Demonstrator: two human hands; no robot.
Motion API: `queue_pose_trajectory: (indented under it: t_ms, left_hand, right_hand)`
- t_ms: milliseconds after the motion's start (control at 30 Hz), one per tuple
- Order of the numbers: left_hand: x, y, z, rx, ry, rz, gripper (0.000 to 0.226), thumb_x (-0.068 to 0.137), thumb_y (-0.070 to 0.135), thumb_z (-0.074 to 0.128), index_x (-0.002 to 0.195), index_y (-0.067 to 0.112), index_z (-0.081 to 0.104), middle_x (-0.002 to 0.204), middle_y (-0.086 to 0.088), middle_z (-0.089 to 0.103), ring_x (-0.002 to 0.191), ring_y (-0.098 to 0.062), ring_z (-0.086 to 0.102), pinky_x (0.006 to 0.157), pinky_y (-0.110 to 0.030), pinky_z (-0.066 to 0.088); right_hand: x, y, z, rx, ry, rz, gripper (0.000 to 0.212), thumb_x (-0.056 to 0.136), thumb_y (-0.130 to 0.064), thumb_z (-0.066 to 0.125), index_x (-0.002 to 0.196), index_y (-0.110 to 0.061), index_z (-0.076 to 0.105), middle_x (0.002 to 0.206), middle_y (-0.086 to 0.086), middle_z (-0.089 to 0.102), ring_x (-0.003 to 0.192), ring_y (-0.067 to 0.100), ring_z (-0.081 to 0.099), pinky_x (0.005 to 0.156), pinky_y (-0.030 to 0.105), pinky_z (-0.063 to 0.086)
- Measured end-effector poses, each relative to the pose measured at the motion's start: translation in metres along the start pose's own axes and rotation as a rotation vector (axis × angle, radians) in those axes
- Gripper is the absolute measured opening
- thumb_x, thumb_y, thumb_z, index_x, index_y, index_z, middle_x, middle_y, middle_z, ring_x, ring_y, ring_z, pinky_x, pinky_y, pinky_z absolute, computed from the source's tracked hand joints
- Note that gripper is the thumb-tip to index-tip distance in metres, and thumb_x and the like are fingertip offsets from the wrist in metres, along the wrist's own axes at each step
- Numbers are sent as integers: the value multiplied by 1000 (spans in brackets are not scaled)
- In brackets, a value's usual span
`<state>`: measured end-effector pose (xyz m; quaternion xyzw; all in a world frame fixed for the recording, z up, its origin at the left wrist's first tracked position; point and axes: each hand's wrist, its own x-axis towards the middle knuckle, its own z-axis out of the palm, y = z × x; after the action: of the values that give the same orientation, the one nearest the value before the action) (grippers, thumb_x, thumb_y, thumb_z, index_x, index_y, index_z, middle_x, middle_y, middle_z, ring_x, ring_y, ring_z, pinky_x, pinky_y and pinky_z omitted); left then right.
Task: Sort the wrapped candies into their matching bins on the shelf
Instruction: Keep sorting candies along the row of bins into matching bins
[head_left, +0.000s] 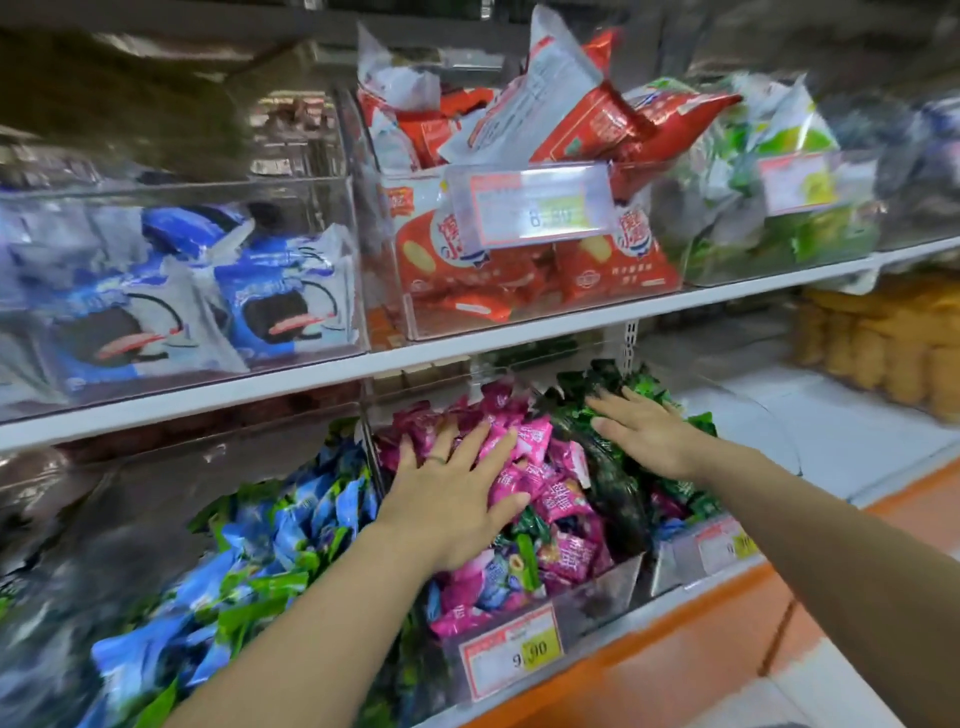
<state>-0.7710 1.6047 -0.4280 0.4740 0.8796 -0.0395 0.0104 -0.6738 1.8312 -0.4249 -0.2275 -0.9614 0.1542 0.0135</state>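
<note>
Fingers spread and holding nothing, the left hand (452, 488) presses the pink candies (566, 501) in the middle bin (597, 592), the right hand (644, 431) the green candies (610, 467) beside it; stray green and blue pieces (525, 556) there suggest sorting is unfinished.

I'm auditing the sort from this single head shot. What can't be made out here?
Head view only:
1. Pink candies beneath the left hand: the flat palm covers them.
2. Green candies beneath the right hand: covered likewise.
3. Blue candies: motion-blurred, and the pile is cut off by the left and bottom edges.
4. Upper price tag: print blurred, mostly unreadable.
</note>
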Motion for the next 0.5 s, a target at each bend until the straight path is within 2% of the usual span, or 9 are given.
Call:
queue_pose_trajectory:
  t_ms: [133, 267, 400, 500]
  left_hand:
    - [6, 2, -5, -9, -76, -44, 66, 91, 68, 11, 145, 45, -17, 158, 7, -20, 146, -27, -16, 115, -59, -7]
    - [-5, -2, -14, -70, 7, 3, 61, 93, 66, 13, 147, 48, -8, 160, 6, -14, 147, -24, -12, 116, -55, -7]
    - [-42, -24, -19, -75, 194, 26, 56, 97, 57, 25, 148, 46, 6, 158, 11, 13, 145, -14, 11, 115, -51, 5]
    - [-82, -57, -13, -137, 362, 14, 49, 94, 55, 30, 140, 40, 39, 141, 16, 42, 132, -13, 38, 110, -53, 19]
  right_hand:
    - [-2, 0, -3, -49, -14, 18, 53, 100, -51, 17, 150, -35, 10, 159, -10, 1, 146, 14, -3, 117, 45, -2]
    - [-22, -12, -14, 23, 188, -80, 50, 101, -41, 30, 148, -29, 25, 156, -2, 23, 143, 19, 17, 115, 36, 15]
    - [-47, -52, -21, 47, 320, -253, 35, 98, -31, 45, 131, -22, 54, 134, -3, 54, 123, 15, 48, 99, 28, 36]
    - [-59, -100, -14, 53, 274, -388, 27, 96, -31, 50, 118, -23, 64, 115, -7, 65, 99, 9, 58, 88, 25, 46]
